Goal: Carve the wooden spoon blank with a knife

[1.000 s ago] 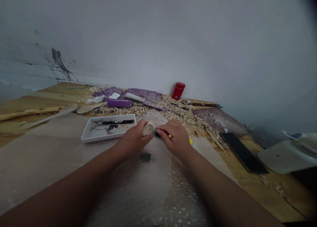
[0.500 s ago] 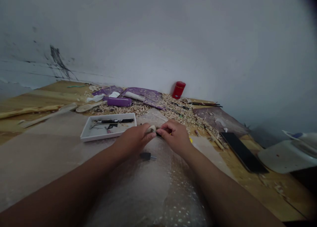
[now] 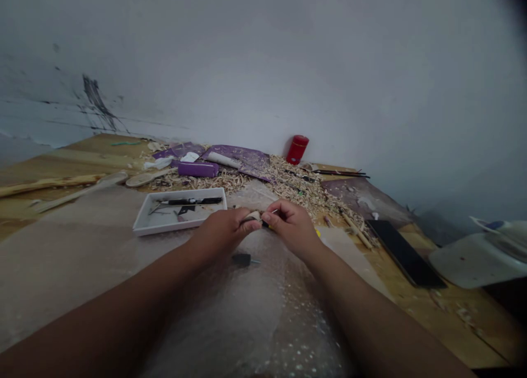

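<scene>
My left hand point(image 3: 220, 231) is closed on a small pale piece point(image 3: 253, 216), which looks like wood; its full shape is hidden by the fingers. Beside it, my right hand point(image 3: 295, 228) pinches something thin against the pale piece's right end, too small and blurred to name. The fingertips of both hands nearly meet over the plastic-covered table. Below them lies a small dark block point(image 3: 241, 259) with a thin metal pin. A white tray point(image 3: 139, 224) holding a black-handled tool point(image 3: 195, 201) and small dark parts stands left of my hands.
Wood shavings point(image 3: 296, 194) spread behind my hands, around a purple roll point(image 3: 198, 170) and purple sheets. A red canister point(image 3: 297, 150) leans at the wall. Wooden spoons point(image 3: 150, 177) lie left. On the right are a black phone-like slab point(image 3: 403, 254) and a whitish container point(image 3: 473, 262).
Both hands stay in nearly the same place. The pale piece has turned slightly in my left hand, and my right fingertips have shifted a little.
</scene>
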A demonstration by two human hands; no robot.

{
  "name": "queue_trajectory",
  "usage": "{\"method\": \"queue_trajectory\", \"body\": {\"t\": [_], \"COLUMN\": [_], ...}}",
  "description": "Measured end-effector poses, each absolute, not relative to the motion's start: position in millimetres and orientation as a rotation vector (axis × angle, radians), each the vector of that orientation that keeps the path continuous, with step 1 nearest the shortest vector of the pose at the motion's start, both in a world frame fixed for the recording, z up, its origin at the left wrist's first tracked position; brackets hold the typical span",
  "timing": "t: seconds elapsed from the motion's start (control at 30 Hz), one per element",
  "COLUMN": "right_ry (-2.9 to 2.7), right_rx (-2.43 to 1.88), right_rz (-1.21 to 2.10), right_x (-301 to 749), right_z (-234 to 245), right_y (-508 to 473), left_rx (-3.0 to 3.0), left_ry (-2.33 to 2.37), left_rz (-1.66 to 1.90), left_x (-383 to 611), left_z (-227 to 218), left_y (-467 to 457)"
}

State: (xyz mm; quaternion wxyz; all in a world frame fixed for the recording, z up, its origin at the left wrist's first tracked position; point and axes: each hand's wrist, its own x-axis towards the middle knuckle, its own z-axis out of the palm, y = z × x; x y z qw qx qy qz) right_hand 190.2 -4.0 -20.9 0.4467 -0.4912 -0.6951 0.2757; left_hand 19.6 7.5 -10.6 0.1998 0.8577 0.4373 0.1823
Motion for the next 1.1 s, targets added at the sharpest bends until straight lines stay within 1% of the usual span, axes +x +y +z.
{"method": "queue_trajectory", "body": {"t": [0.33, 0.6, 0.77, 0.93, 1.1], "right_ry": [-1.737, -1.802, -1.862, -1.797, -1.926], "right_rx": [-1.196, -1.256, -1.236, -1.123, -1.154], "right_rz": [0.718, 0.595, 0.505, 0.601, 0.417], "right_x": [190.0, 190.5, 186.3, 184.1, 186.0], "right_z": [-22.1, -21.5, -19.1, -19.2, -17.3], "right_y": [-5.4, -5.8, -11.0, -13.5, -14.0], "left_rx": [2.258, 2.318, 2.33, 2.138, 2.143], "left_ry": [1.031, 1.044, 1.004, 1.091, 1.101], "left_rz": [0.614, 0.563, 0.608, 0.681, 0.675], "left_x": [26.1, 25.3, 26.0, 27.0, 27.7], "left_z": [-10.9, -9.8, -11.0, -9.4, -10.2], "left_y": [-1.0, -1.9, -1.4, -2.8, -3.5]}}
